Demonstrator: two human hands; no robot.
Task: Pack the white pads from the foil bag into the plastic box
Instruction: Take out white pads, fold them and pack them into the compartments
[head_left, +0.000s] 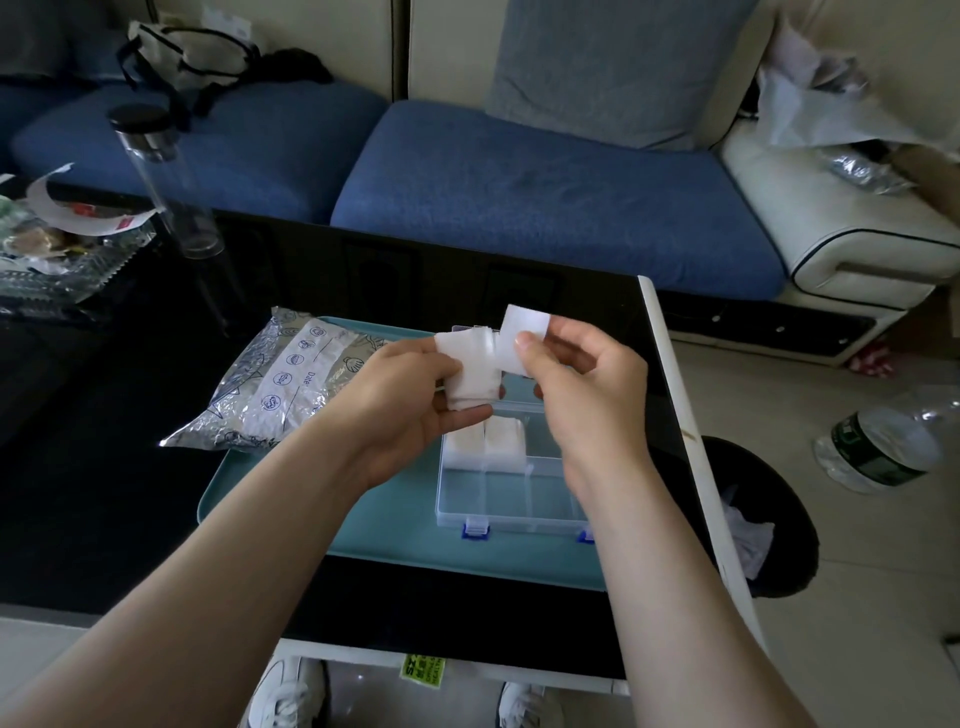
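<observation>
Stack of white pads (470, 374) sits gripped in left hand (410, 400), just above plastic box (511, 499). Right hand (587, 389) pinches one pad (524, 332) btwn thumb & fingers, touching the stack. More pads (491, 441) lie in box's left compartments. Foil bag (280, 384) lies left of box, both on teal tray (374, 525) on dark surface (104, 467).

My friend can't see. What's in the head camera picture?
The left hand grips a stack of white pads and the right hand pinches one pad above the clear plastic box on a teal tray. The foil bag lies beside it.
</observation>
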